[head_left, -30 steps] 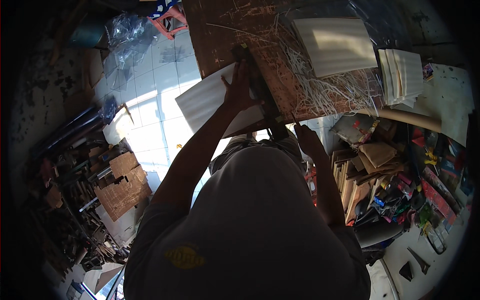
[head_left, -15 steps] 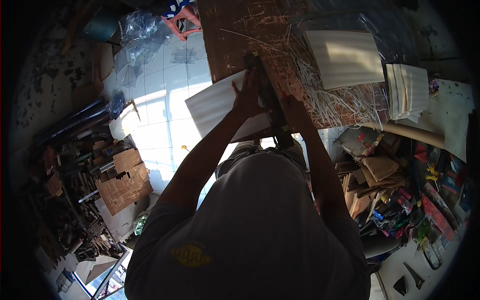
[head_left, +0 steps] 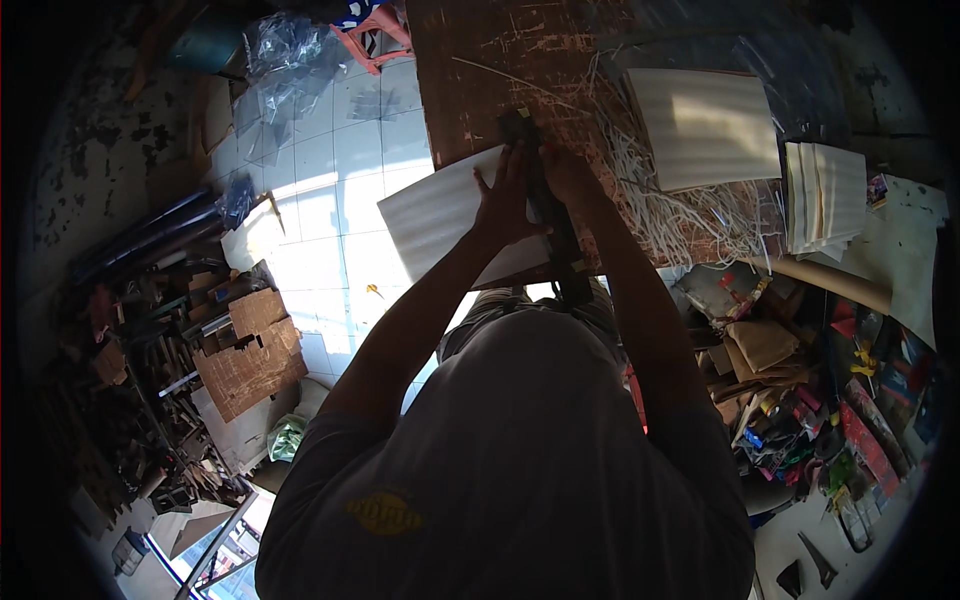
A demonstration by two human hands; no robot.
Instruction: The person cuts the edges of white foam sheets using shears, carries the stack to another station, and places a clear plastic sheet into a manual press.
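Observation:
A white sheet point(head_left: 436, 208) lies across the left edge of the brown worn board, partly overhanging it. Along its right side runs a long dark straightedge point(head_left: 545, 205), pointing from my body toward the far side. My left hand point(head_left: 503, 208) rests with fingers and thumb spread over the sheet's right part and the straightedge, pressing from above. Just right of the straightedge, near its far half, my right hand point(head_left: 572, 180) is closed. Whatever its fingers hold is hidden in shadow.
Thin white offcut strips point(head_left: 660, 205) pile up right of my hands on the brown board point(head_left: 480, 85). Beyond them lie a larger white sheet stack point(head_left: 710, 130) and smaller white sheets point(head_left: 825, 195). A cardboard tube point(head_left: 835, 280), scraps and tools crowd the lower right.
My right hand has slid away from my body along the straightedge's right side, toward its far end. My left hand stays spread on the sheet and straightedge.

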